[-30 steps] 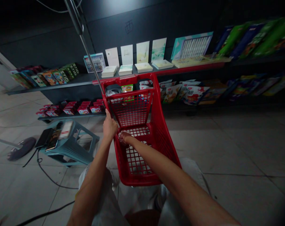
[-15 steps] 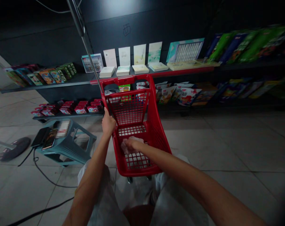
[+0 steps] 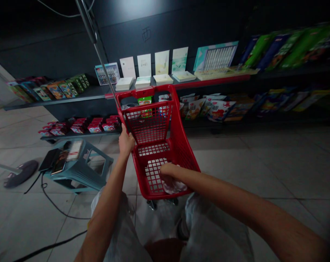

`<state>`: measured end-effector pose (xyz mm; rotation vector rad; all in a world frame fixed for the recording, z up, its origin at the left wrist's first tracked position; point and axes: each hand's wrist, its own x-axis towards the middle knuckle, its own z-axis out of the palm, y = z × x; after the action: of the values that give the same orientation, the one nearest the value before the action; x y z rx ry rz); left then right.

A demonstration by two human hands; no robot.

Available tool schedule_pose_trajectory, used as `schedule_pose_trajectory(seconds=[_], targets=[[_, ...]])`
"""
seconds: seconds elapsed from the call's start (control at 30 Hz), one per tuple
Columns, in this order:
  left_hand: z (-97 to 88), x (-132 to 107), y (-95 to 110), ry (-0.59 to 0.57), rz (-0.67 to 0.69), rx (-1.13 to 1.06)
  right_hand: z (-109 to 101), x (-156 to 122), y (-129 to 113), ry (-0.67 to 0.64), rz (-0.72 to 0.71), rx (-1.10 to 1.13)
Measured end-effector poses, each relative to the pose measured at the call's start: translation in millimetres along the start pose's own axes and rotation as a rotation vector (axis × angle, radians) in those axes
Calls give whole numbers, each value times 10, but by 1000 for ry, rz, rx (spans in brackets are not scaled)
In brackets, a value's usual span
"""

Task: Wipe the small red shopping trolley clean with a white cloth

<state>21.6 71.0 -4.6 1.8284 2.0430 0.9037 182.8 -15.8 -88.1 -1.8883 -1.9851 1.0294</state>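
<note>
A red plastic shopping cart (image 3: 185,145) stands in front of my knees, its grid floor and back panel facing me. My left hand (image 3: 126,141) is closed around the cart's left side rim, partly hiding it. Inside the basket, my right hand (image 3: 168,174) presses a crumpled pale cloth (image 3: 174,186) against the floor near the front right corner. The fingers of that hand are largely hidden by the wrist and the cloth.
A blue-grey plastic stool (image 3: 80,165) with dark devices on it stands to the left, its cable (image 3: 56,208) trailing over the tiles. Behind the cart, a shelf (image 3: 208,83) bears booklets, boxes and snack bags. A metal pole (image 3: 101,54) rises beside the cart.
My right hand has moved the cloth from the middle of the basket floor toward me and to the right. The left hand keeps its hold on the rim.
</note>
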Motion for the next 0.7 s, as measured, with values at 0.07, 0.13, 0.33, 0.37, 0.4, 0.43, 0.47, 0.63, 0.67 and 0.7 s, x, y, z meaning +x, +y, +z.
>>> schedule_pose_trajectory(seconds=[0.07, 0.13, 0.33, 0.37, 0.4, 0.43, 0.47, 0.63, 0.67, 0.7], targets=[[8, 25, -1, -2, -6, 2, -136, -73, -58, -480, 14, -195], [7, 55, -4, 0, -12, -11, -298, -158, -132, -892, -102, -331], [-33, 119, -28, 60, 11, -52, -616, -468, -204, -722, -584, -70], [-42, 124, -32, 79, 22, -53, -634, -507, -198, -721, -566, -103], [-51, 131, -35, 94, 30, -52, -651, -538, -193, -730, -522, -173], [-59, 138, -39, 102, 35, -49, -671, -559, -189, -742, -465, -262], [-65, 146, -42, 102, 35, -42, -697, -572, -189, -750, -405, -353], [-57, 231, -88, 72, 50, -15, -890, -542, -204, -674, -173, -635], [-51, 257, -104, 72, 62, -20, -917, -525, -211, -647, -136, -674], [-48, 286, -121, 72, 74, -28, -931, -505, -220, -635, -117, -699]])
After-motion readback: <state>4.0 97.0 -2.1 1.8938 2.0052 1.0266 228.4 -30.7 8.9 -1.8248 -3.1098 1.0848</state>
